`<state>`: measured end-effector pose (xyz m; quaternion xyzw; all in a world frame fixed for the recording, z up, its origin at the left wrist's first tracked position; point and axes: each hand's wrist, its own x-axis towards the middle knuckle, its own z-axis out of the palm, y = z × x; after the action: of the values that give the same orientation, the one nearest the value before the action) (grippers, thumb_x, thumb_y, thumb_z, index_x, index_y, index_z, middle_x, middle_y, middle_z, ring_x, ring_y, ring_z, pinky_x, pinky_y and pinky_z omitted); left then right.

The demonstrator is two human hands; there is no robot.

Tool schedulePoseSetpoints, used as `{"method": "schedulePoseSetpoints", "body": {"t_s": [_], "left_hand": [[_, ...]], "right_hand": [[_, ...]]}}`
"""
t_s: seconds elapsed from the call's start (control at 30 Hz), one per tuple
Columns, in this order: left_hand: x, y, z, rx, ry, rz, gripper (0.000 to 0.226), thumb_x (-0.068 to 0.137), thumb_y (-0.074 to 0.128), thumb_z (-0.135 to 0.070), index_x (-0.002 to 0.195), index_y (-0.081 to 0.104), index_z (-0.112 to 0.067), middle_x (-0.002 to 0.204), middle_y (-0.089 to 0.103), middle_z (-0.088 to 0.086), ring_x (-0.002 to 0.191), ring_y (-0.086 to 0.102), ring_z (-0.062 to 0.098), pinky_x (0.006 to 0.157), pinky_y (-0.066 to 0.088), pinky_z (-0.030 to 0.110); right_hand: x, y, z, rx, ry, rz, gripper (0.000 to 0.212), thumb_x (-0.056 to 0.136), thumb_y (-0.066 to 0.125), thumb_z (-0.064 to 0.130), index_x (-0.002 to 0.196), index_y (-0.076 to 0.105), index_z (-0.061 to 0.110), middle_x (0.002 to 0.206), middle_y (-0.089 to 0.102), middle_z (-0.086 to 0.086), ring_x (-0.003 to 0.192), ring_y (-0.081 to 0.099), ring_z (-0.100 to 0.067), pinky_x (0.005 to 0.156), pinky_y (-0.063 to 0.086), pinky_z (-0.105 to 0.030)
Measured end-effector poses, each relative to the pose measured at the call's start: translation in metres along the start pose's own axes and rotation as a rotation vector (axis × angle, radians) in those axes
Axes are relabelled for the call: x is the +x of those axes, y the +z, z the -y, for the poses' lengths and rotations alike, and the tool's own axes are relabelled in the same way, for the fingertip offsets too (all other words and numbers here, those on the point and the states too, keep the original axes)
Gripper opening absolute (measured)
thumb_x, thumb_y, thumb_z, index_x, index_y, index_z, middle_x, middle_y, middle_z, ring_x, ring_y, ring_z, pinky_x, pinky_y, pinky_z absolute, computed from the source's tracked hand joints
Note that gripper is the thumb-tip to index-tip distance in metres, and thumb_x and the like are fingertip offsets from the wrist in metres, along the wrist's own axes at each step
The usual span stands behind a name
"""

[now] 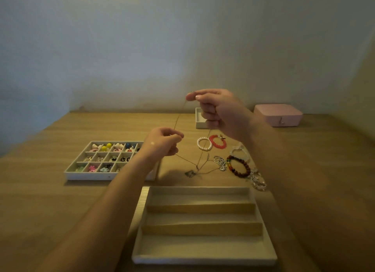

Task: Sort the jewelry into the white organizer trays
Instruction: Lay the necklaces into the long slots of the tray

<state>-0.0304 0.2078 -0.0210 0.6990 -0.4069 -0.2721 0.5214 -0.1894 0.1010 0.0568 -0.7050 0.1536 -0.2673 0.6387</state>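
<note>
A thin chain necklace (179,117) is stretched in the air between both hands. My right hand (220,114) pinches its upper end high above the table. Lower and to the left, my left hand (164,142) pinches the chain. The chain's loose part and a small dark pendant (190,173) lie on the wooden table (50,200). A long white tray (203,225) with three slots stands near me. A white grid tray (105,160) on the left holds earrings, rings and beads in several compartments.
Loose on the table to the right lie a pearl bracelet (204,143), a red bracelet (218,142), a brown bead bracelet (239,166) and silver chains (221,163). A small white tray (199,118) and a pink jewelry box (278,115) stand by the wall.
</note>
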Motion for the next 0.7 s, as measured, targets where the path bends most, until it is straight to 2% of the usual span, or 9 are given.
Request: {"method": "schedulePoseSetpoints", "body": {"t_s": [0.1, 0.2, 0.33, 0.43, 0.53, 0.6, 0.67, 0.7], "left_hand": [[-0.012, 0.001, -0.01, -0.06, 0.008, 0.027, 0.013, 0.099, 0.058, -0.016, 0.098, 0.071, -0.015, 0.088, 0.071, 0.007, 0.087, 0.069, 0.022, 0.083, 0.057, 0.033], [-0.026, 0.004, -0.017, -0.1, -0.004, 0.064, 0.022, 0.102, 0.052, -0.022, 0.102, 0.072, -0.015, 0.101, 0.075, 0.003, 0.103, 0.069, 0.024, 0.097, 0.051, 0.042], [-0.048, 0.007, -0.025, -0.145, -0.004, 0.147, 0.024, 0.101, 0.053, -0.031, 0.113, 0.069, -0.016, 0.106, 0.076, -0.003, 0.104, 0.07, 0.015, 0.106, 0.045, 0.045], [-0.06, 0.002, -0.039, -0.293, 0.09, 0.161, 0.025, 0.099, 0.053, -0.022, 0.121, 0.063, -0.016, 0.11, 0.076, 0.0, 0.108, 0.069, 0.015, 0.109, 0.041, 0.044], [-0.07, -0.004, -0.064, -0.451, 0.195, 0.12, 0.021, 0.099, 0.052, -0.019, 0.115, 0.065, -0.014, 0.102, 0.076, 0.004, 0.102, 0.07, 0.019, 0.101, 0.045, 0.042], [-0.075, -0.006, -0.077, -0.477, 0.221, 0.065, 0.021, 0.1, 0.055, -0.03, 0.102, 0.066, -0.013, 0.079, 0.069, 0.002, 0.081, 0.067, 0.019, 0.09, 0.049, 0.04], [-0.077, -0.008, -0.084, -0.469, 0.215, -0.006, 0.031, 0.099, 0.056, -0.042, 0.089, 0.063, -0.013, 0.058, 0.048, -0.005, 0.057, 0.049, 0.012, 0.069, 0.05, 0.032], [-0.08, -0.01, -0.086, -0.465, 0.215, -0.031, 0.035, 0.099, 0.054, -0.045, 0.084, 0.061, -0.014, 0.054, 0.039, -0.008, 0.051, 0.038, 0.011, 0.057, 0.045, 0.026]], "right_hand": [[0.003, 0.015, 0.027, -0.157, -0.036, 0.022, 0.026, 0.105, 0.046, 0.013, 0.112, 0.07, 0.004, 0.059, 0.034, 0.005, 0.052, 0.027, -0.012, 0.045, 0.022, -0.025], [0.004, 0.026, 0.046, -0.224, -0.044, 0.053, 0.025, 0.104, 0.049, 0.016, 0.108, 0.072, 0.005, 0.057, 0.037, 0.007, 0.05, 0.031, -0.01, 0.043, 0.028, -0.022], [-0.004, 0.035, 0.064, -0.282, -0.023, 0.074, 0.025, 0.104, 0.051, 0.018, 0.107, 0.073, 0.006, 0.056, 0.036, 0.008, 0.05, 0.029, -0.011, 0.045, 0.026, -0.024], [-0.011, 0.04, 0.076, -0.361, 0.031, 0.095, 0.025, 0.103, 0.054, 0.02, 0.109, 0.074, 0.006, 0.058, 0.036, 0.006, 0.051, 0.03, -0.011, 0.047, 0.027, -0.025], [-0.018, 0.045, 0.085, -0.467, 0.107, 0.104, 0.024, 0.102, 0.057, 0.019, 0.109, 0.074, 0.004, 0.056, 0.041, 0.006, 0.05, 0.036, -0.01, 0.049, 0.032, -0.025], [-0.023, 0.049, 0.09, -0.512, 0.127, 0.087, 0.023, 0.101, 0.058, 0.017, 0.108, 0.073, 0.002, 0.056, 0.044, 0.004, 0.05, 0.039, -0.01, 0.05, 0.034, -0.025], [-0.027, 0.049, 0.093, -0.506, 0.124, 0.049, 0.024, 0.1, 0.059, 0.017, 0.109, 0.071, -0.001, 0.058, 0.044, 0.003, 0.051, 0.039, -0.01, 0.05, 0.036, -0.026], [-0.029, 0.047, 0.096, -0.498, 0.123, 0.033, 0.024, 0.1, 0.059, 0.018, 0.107, 0.07, -0.001, 0.059, 0.043, 0.002, 0.052, 0.039, -0.01, 0.051, 0.037, -0.026]]}}
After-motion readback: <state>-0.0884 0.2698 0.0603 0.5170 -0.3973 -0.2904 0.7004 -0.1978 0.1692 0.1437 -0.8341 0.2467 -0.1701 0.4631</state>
